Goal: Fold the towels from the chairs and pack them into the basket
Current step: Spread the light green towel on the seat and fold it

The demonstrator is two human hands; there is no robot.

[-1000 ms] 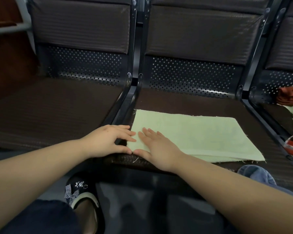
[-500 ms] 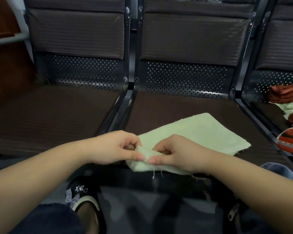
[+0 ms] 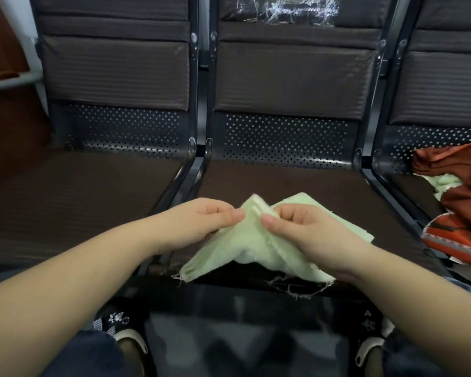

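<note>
Half a second back the pale green towel (image 3: pixel 245 248) lay low on the seat; now its pinched fold is lifted into a peak. Beyond the fingers is the middle chair (image 3: pixel 283 180); red cloths (image 3: pixel 460 191) lie off right. The left hand (image 3: pixel 199 224) and right hand (image 3: pixel 307 232) curl, both pinching the towel's raised fold.

Left seat (image 3: pixel 74 197) bare, open approach from front. Middle seat (image 3: pixel 297 186) open behind the green towel (image 3: pixel 245 248) held at its front edge. Black frame rails (image 3: pixel 193 170) divide left and middle seats. Right seat (image 3: pixel 408 191) blocked by a cloth pile (image 3: pixel 457 186) that reaches its front edge. Seat backs (image 3: pixel 291 77) wall off the rear.
</note>
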